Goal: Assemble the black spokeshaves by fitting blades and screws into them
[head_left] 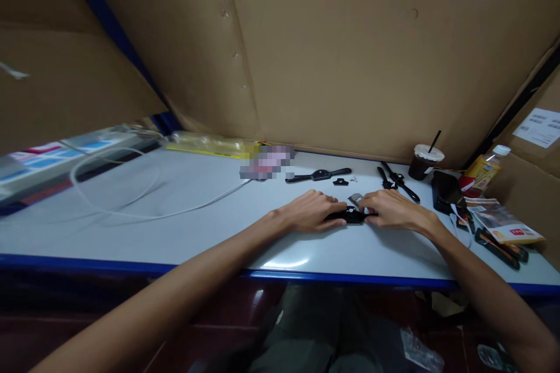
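On the table in front of me lies a black spokeshave body [354, 217] with two handles. My left hand [317, 211] is closed round its left handle, thumb along the near side. At the right handle, my right hand [394, 208] has its fingers curled in. A grey metal blade [355, 200] stands tilted over the body, against the right fingertips; the exact grip on it is hidden. Beyond the hands are another spokeshave body [321, 175], a small black cap plate [340, 182] and small silvery parts [354, 179].
Further right are more black spokeshaves [400, 180], a lidded drink cup [424, 162] with a straw, a bottle [487, 169], a black phone-like case [446, 191] and a printed packet [503, 220]. A white cable [175, 214] loops across the left. Cardboard [328, 58] walls the back.
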{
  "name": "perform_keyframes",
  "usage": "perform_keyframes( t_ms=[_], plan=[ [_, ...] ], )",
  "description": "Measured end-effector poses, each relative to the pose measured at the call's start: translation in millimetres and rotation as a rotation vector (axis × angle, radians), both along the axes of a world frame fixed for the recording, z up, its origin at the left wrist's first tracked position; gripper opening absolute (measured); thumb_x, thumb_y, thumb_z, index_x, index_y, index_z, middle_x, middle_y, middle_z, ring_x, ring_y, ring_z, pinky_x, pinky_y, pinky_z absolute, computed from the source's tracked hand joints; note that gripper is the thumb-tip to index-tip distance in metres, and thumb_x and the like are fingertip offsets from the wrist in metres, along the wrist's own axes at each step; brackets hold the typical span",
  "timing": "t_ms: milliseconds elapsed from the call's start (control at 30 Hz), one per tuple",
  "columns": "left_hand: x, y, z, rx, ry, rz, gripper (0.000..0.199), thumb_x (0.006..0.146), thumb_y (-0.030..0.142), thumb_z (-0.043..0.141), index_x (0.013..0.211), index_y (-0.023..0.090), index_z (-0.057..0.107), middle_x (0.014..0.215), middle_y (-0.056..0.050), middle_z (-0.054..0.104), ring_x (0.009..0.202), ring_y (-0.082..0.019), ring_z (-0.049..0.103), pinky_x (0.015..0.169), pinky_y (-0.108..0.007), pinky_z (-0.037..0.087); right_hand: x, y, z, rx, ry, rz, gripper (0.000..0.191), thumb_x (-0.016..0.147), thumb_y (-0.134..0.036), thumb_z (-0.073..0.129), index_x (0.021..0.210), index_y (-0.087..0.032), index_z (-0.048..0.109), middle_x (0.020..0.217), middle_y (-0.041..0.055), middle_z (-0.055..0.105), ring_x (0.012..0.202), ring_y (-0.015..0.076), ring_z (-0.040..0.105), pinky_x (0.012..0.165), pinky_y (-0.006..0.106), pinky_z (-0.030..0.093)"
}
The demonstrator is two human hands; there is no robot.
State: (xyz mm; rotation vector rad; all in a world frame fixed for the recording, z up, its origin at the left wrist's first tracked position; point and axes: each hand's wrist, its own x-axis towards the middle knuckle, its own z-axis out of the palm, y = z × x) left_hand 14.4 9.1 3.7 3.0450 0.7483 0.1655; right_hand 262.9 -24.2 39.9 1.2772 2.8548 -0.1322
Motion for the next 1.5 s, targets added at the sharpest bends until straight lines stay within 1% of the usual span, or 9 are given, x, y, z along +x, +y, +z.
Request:
perform_keyframes(
  t_ms=[167,367,500,567,700,933,1267,1367,1500],
  plan=[
    [-0.6,-0.2,0.7,-0.009,0.004,0.006,0.04,0.104,0.051,0.038,0.101,0.019,0.061,0.086,-0.007,0.069,0.06,-0.016,0.052,0.057,-0.033,0.02,1.1,1.1,-2.2,0.007,-0.007,-0.006,0.014,0.081,-0.014,0.057,0.088,-0.022,0.066,0.088,0.0042,0.071,0.074,0.0166,0.057,0.063,0.03,0.026],
    [-2.1,0.6,4.4,-0.139,-0.028,0.091,0.033,0.102,0.046,0.037,0.103,0.02,0.057,0.08,-0.005,0.067,0.063,-0.018,0.052,0.06,-0.031,0.025,0.3,1.3,0.1,-0.012,-0.04,-0.028,0.017,0.083,-0.018,0.059,0.098,-0.021,0.066,0.092,0.0053,0.072,0.078,0.0187,0.06,0.064,0.029,0.028],
    [-1.6,-0.6,7.3,-0.182,-0.022,0.093,0.029,0.101,0.041,0.037,0.1,0.021,0.056,0.081,-0.005,0.066,0.066,-0.019,0.051,0.062,-0.031,0.025,-0.7,0.1,2.4,-0.014,-0.049,-0.032,0.03,0.085,-0.017,0.057,0.113,-0.022,0.065,0.1,0.007,0.074,0.082,0.0203,0.063,0.065,0.03,0.03],
    [-1.8,-0.9,7.6,-0.188,-0.022,0.096,0.026,0.099,0.04,0.038,0.1,0.021,0.056,0.081,-0.005,0.066,0.066,-0.019,0.051,0.062,-0.032,0.025,-0.4,0.0,2.1,-0.02,-0.045,-0.024,0.033,0.085,-0.015,0.057,0.116,-0.022,0.066,0.104,0.0074,0.074,0.087,0.0211,0.064,0.068,0.03,0.032],
    [-3.2,-1.0,7.7,-0.194,-0.018,0.089,0.021,0.095,0.038,0.044,0.097,0.021,0.056,0.081,-0.005,0.065,0.066,-0.019,0.049,0.062,-0.032,0.025,0.1,0.6,0.4,-0.023,-0.03,-0.015,0.031,0.085,-0.015,0.057,0.113,-0.022,0.069,0.103,0.0073,0.074,0.089,0.0214,0.064,0.07,0.03,0.033],
    [-3.5,-0.7,9.7,-0.184,-0.008,0.044,0.014,0.09,0.031,0.046,0.09,0.021,0.055,0.083,-0.005,0.064,0.067,-0.018,0.049,0.062,-0.033,0.024,-2.5,-0.1,3.6,-0.032,-0.018,-0.02,0.017,0.084,-0.012,0.062,0.095,-0.021,0.071,0.095,0.0056,0.073,0.08,0.0181,0.062,0.066,0.03,0.031],
    [-3.9,0.1,6.9,-0.159,-0.01,0.032,0.012,0.09,0.031,0.047,0.09,0.021,0.054,0.082,-0.004,0.063,0.066,-0.017,0.048,0.06,-0.033,0.023,-0.8,0.9,2.8,-0.025,-0.01,-0.024,0.022,0.083,-0.012,0.062,0.099,-0.022,0.074,0.092,0.0048,0.073,0.078,0.0173,0.061,0.065,0.028,0.029],
    [-3.6,-0.8,7.5,-0.16,-0.013,0.029,0.012,0.09,0.03,0.047,0.091,0.021,0.055,0.083,-0.004,0.064,0.067,-0.018,0.05,0.06,-0.033,0.023,-0.6,1.0,3.5,-0.005,0.026,-0.048,0.019,0.086,-0.017,0.062,0.1,-0.022,0.074,0.086,0.0037,0.073,0.075,0.017,0.06,0.065,0.028,0.03],
    [-3.4,-1.6,9.2,-0.152,-0.008,0.024,0.013,0.089,0.028,0.047,0.094,0.021,0.056,0.083,-0.004,0.064,0.066,-0.018,0.051,0.06,-0.033,0.024,-4.6,1.0,2.2,0.061,0.123,-0.091,0.022,0.093,-0.018,0.056,0.106,-0.023,0.073,0.087,0.0032,0.075,0.075,0.016,0.062,0.066,0.027,0.031]
  ],
)
